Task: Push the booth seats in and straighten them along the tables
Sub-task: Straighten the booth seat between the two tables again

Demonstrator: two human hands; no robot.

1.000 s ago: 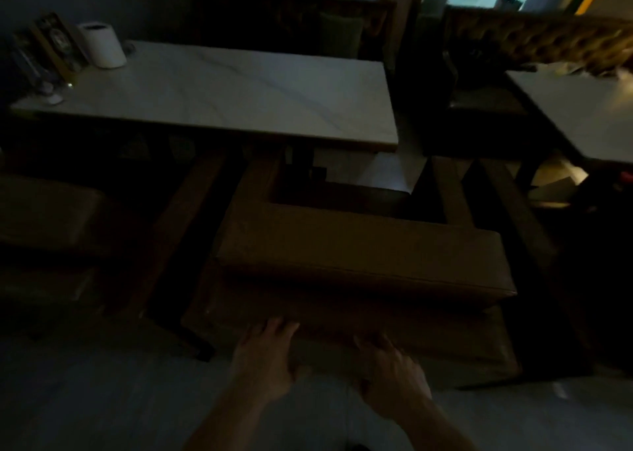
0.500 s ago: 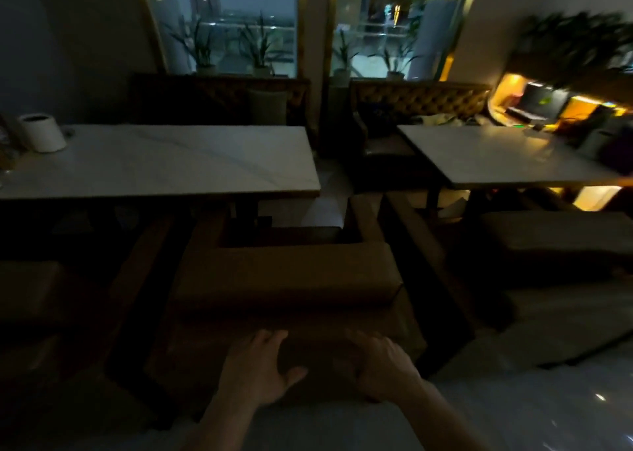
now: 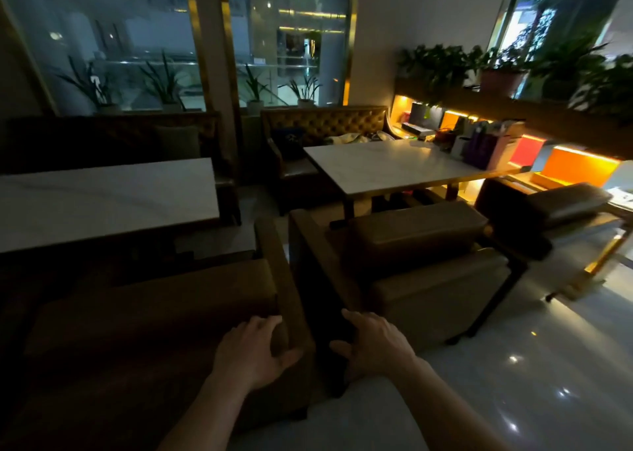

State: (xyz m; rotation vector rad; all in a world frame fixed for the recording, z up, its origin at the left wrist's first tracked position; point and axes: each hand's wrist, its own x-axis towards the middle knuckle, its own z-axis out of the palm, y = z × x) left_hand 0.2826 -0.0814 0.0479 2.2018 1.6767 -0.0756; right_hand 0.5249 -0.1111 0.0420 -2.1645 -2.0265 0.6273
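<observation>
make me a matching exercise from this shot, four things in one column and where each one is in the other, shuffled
Things:
1. left hand
2. right hand
3. tufted sofa
4. potted plants

Places:
A. along the window ledge at the back
B. on the back corner of the near left booth seat
C. behind the far end of the right table
D. over the dark gap between the two near seats

Pairs: 1-B, 2-D, 3-C, 4-A
</observation>
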